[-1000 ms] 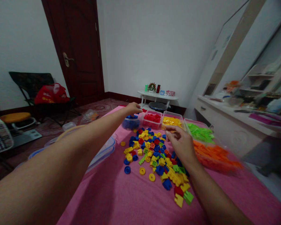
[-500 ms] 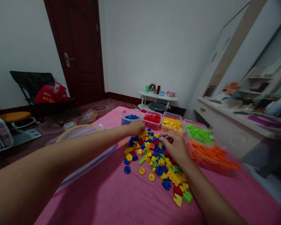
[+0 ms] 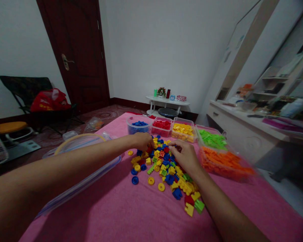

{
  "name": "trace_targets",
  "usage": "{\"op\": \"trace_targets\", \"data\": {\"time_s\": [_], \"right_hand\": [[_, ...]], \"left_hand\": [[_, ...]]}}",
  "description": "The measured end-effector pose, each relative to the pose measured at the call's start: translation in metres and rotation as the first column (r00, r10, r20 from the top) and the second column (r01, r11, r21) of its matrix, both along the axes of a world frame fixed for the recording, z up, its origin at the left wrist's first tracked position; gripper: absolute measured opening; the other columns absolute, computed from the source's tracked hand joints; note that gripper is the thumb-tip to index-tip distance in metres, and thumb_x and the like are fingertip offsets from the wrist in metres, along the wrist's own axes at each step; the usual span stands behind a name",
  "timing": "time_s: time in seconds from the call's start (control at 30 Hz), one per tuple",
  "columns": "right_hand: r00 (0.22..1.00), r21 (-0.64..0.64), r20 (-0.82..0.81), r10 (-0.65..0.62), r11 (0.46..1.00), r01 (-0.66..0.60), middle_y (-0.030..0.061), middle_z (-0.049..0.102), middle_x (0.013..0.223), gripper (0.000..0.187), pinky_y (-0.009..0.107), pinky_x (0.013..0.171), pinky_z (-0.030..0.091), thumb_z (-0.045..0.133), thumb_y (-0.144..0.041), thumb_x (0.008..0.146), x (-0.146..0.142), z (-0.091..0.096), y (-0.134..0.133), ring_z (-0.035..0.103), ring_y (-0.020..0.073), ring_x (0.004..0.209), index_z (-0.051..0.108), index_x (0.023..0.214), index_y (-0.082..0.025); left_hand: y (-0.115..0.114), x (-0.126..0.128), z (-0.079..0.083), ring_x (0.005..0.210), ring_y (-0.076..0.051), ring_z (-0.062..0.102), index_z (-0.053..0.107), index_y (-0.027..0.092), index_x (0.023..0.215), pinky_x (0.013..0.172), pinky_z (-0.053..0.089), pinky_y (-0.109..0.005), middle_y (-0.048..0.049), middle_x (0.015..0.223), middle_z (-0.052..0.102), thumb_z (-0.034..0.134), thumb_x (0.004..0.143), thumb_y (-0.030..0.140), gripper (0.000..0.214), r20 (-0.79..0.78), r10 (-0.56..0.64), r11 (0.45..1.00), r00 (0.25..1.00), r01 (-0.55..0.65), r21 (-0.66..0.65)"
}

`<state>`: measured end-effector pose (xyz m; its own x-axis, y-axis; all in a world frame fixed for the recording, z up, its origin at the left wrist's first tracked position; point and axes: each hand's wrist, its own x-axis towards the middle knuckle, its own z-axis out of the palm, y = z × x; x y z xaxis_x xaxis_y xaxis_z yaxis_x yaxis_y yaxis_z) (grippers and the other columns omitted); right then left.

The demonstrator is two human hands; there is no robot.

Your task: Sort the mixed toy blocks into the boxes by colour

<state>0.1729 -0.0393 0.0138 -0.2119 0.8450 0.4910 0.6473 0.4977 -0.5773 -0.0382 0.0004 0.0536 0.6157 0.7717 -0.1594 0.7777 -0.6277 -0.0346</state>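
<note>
A heap of mixed toy building blocks (image 3: 170, 169) in yellow, blue, red and green lies on the pink cloth (image 3: 131, 208). My left hand (image 3: 142, 141) is closed over the heap's far left edge, its fingertips turned down and hidden, so what it holds cannot be made out. At the heap's far right side is my right hand (image 3: 183, 154), its fingers bent and apart, thumb and forefinger touching the blocks. Loose wheel-shaped pieces, including a blue wheel (image 3: 135, 180) and a yellow wheel (image 3: 150, 180), lie at the near left.
Behind the heap stand a round tub of blue pieces (image 3: 128, 127), a box of red pieces (image 3: 155, 131) and a box of yellow pieces (image 3: 175, 135). Green pieces (image 3: 213, 139) and orange pieces (image 3: 224, 161) fill containers at right. A clear lidded container (image 3: 91, 179) lies under my left forearm.
The view has shifted slightly, so everything sits a little further left. My left hand has moved slightly nearer over the heap's edge; my right hand's fingers have come down closer to the blocks.
</note>
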Motion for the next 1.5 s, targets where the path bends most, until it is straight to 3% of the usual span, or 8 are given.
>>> {"op": "trace_targets", "data": {"time_s": [0.23,0.8,0.93,1.0,1.13,1.3,1.37,1.5], "right_hand": [[0.945,-0.004,0.275,0.177,0.983,-0.183,0.0095,0.057,0.124,0.044,0.039,0.102,0.034,0.053,-0.009,0.073,0.005,-0.022,0.008,0.047,0.0232,0.117,0.063,0.115,-0.018],[0.984,-0.002,0.176,0.013,1.000,-0.013,0.0047,0.064,0.085,0.035,0.027,0.066,0.044,0.055,-0.012,0.067,0.002,-0.016,0.007,0.055,0.0152,0.070,0.068,0.100,-0.019],[0.993,-0.019,0.114,0.016,1.000,-0.014,0.0036,0.065,0.080,0.031,0.025,0.060,0.043,0.056,-0.013,0.066,-0.001,-0.007,0.003,0.053,0.0129,0.063,0.070,0.093,-0.018],[0.999,-0.005,0.034,-0.003,1.000,0.003,0.0032,0.065,0.080,0.030,0.024,0.059,0.043,0.056,-0.014,0.067,-0.002,0.002,0.001,0.052,0.0119,0.060,0.070,0.093,-0.018],[0.983,0.089,-0.186,-0.003,0.996,0.020,0.0055,0.066,0.089,0.026,0.025,0.060,0.045,0.057,-0.018,0.070,-0.006,0.019,-0.006,0.055,0.0126,0.065,0.068,0.093,-0.016],[0.957,0.103,-0.285,0.059,0.994,-0.031,0.0065,0.066,0.090,0.026,0.026,0.063,0.048,0.059,-0.018,0.071,-0.014,0.027,-0.013,0.058,0.0143,0.070,0.067,0.095,-0.017],[0.950,0.069,-0.297,0.095,0.995,-0.078,0.0063,0.066,0.091,0.028,0.027,0.064,0.049,0.059,-0.018,0.070,-0.017,0.026,-0.015,0.059,0.0142,0.070,0.067,0.097,-0.017],[0.925,0.044,-0.365,0.104,0.995,-0.095,0.0076,0.067,0.094,0.026,0.029,0.069,0.051,0.061,-0.021,0.072,-0.016,0.029,-0.015,0.061,0.0157,0.074,0.067,0.097,-0.017]], "left_hand": [[-0.013,0.009,-0.010,0.080,-0.024,0.063,0.072,0.024,0.094,0.062,0.045,-0.027,-0.0096,0.089,0.070,0.055,0.067,0.013,0.034,-0.078,-0.036,0.991,0.996,0.046,0.129],[-0.023,0.004,-0.021,0.084,-0.019,0.061,0.068,0.025,0.091,0.068,0.044,-0.025,-0.0028,0.091,0.069,0.054,0.062,0.009,0.035,0.135,-0.220,0.976,0.966,0.216,0.040],[-0.024,0.004,-0.016,0.079,-0.017,0.060,0.066,0.020,0.091,0.064,0.044,-0.023,-0.0034,0.087,0.067,0.057,0.060,0.010,0.034,0.303,-0.080,0.997,0.950,0.082,0.008],[-0.023,0.006,-0.012,0.072,-0.014,0.059,0.062,0.017,0.098,0.059,0.043,-0.021,-0.0034,0.087,0.066,0.057,0.062,0.011,0.037,0.489,0.105,0.985,0.866,-0.022,-0.171],[-0.024,0.013,-0.005,0.069,-0.009,0.061,0.053,0.016,0.114,0.052,0.042,-0.016,-0.0057,0.094,0.064,0.048,0.073,0.012,0.041,0.657,0.607,0.708,0.448,0.070,-0.702],[-0.029,0.018,-0.006,0.081,-0.013,0.065,0.052,0.016,0.112,0.054,0.046,-0.016,-0.0094,0.099,0.063,0.041,0.078,0.020,0.036,0.468,0.869,0.358,0.159,0.450,-0.818],[-0.032,0.019,-0.008,0.082,-0.015,0.065,0.053,0.016,0.109,0.053,0.047,-0.017,-0.0099,0.099,0.063,0.044,0.079,0.029,0.034,0.413,0.901,0.288,0.131,0.531,-0.797],[-0.035,0.026,-0.013,0.065,-0.009,0.061,0.056,0.016,0.102,0.048,0.043,-0.014,-0.0050,0.084,0.063,0.053,0.082,0.033,0.026,0.395,0.915,0.306,0.084,0.496,-0.813]]}}
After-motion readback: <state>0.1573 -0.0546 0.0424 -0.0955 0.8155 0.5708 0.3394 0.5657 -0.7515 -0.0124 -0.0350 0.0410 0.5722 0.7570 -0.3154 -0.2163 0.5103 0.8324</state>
